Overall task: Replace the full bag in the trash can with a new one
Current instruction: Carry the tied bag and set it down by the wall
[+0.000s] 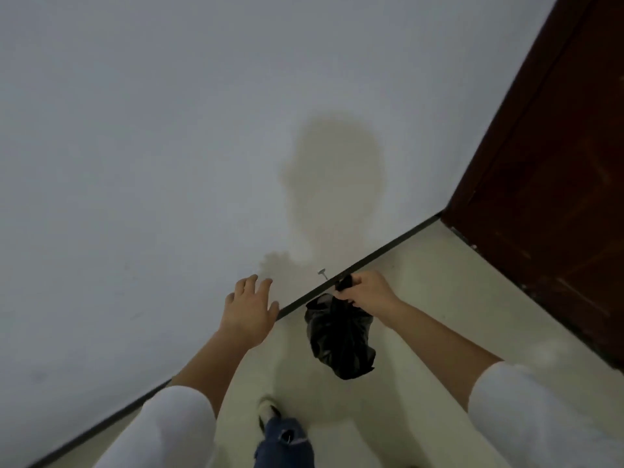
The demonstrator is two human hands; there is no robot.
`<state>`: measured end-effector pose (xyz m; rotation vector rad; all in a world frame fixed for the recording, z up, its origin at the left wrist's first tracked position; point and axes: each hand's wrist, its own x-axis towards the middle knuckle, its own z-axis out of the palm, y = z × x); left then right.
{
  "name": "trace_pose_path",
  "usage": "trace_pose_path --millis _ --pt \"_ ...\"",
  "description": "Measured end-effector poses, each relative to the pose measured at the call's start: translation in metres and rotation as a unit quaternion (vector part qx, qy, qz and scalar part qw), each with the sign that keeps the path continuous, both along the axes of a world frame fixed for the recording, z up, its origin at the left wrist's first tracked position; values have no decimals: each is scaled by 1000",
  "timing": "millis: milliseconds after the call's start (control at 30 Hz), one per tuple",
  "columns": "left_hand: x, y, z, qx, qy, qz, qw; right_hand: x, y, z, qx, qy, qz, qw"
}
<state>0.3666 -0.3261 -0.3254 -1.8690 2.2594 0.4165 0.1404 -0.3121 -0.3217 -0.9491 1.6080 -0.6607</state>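
A full black trash bag (pixel 339 339) hangs in the air above the pale floor, close to the wall. My right hand (pixel 366 288) is shut on its gathered neck and holds it up. Left of the bag, my left hand (pixel 250 304) is held out with fingers spread, holding nothing, near the white wall. No trash can is in view.
A white wall (pixel 169 146) fills the left and centre, with a dark baseboard (pixel 388 248) along the floor and a small nail (pixel 322 273) sticking out low down. A dark brown door (pixel 547 184) stands at the right. My leg and shoe (pixel 270 412) are below.
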Motion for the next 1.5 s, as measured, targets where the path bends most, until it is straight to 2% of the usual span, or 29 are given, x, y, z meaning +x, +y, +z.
trace_pose_path --millis 233,367,467,567,633,833,900,1000,1100,1200,1300,1367,1500 --pt "64 -120 -36 -13 -62 -219 974 72 -56 -70 69 0 -117 991" --pt "82 -183 -81 -96 -95 -364 922 108 -86 -134 86 62 -122 987" --pt "86 -221 -122 -158 -106 -437 879 128 -105 -192 93 83 -136 983" --pt "90 -247 -157 -203 -186 -451 849 145 -122 -247 96 101 -143 980" --pt "90 -256 -181 -250 -241 -476 808 155 -133 -278 97 113 -144 978" --pt "90 -270 -213 -350 -290 -512 729 178 -158 -346 111 136 -158 972" --pt "88 -272 -209 -366 -301 -519 711 180 -161 -352 110 139 -159 971" --pt "85 -269 -202 -355 -330 -518 705 184 -160 -356 125 138 -159 970" --pt "85 -263 -197 -360 -359 -532 677 189 -158 -351 128 127 -189 965" --pt "83 -251 -166 -373 -363 -549 654 193 -140 -315 125 129 -195 964" --pt "81 -255 -179 -362 -329 -538 687 193 -133 -316 143 104 -195 965" --pt "82 -257 -189 -345 -300 -521 721 193 -130 -317 144 98 -194 965" --pt "81 -256 -200 -218 -218 -444 842 189 -122 -303 131 114 -173 969"
